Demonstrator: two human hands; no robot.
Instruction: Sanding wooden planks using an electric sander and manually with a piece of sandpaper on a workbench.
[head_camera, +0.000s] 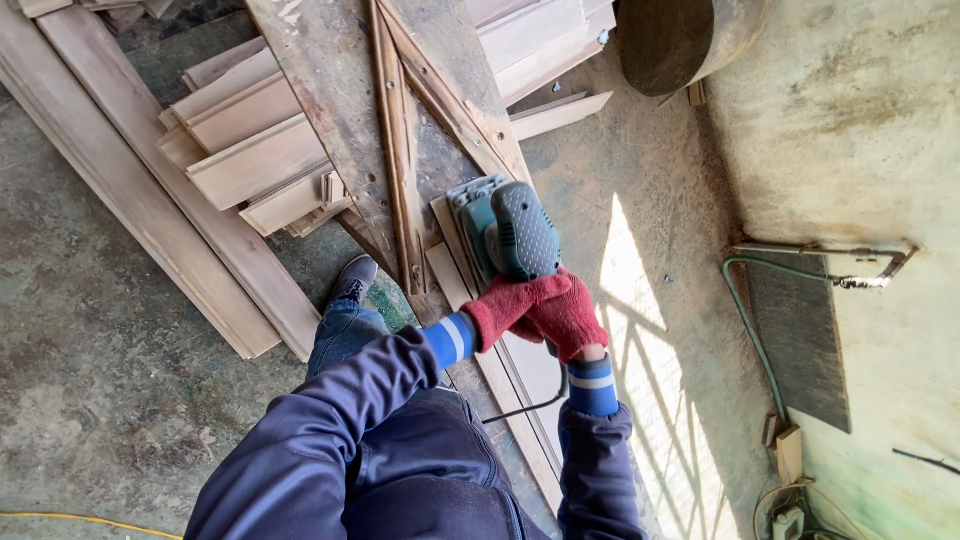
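Just ahead of both gloved hands (540, 312) sits the sander (505, 230).

I see both arms stretched forward, navy sleeves, blue striped cuffs. Left hand (510, 308) and right hand (568, 318) in red knit gloves, touching, fingers curled in a closed grip, wrists angled inward.
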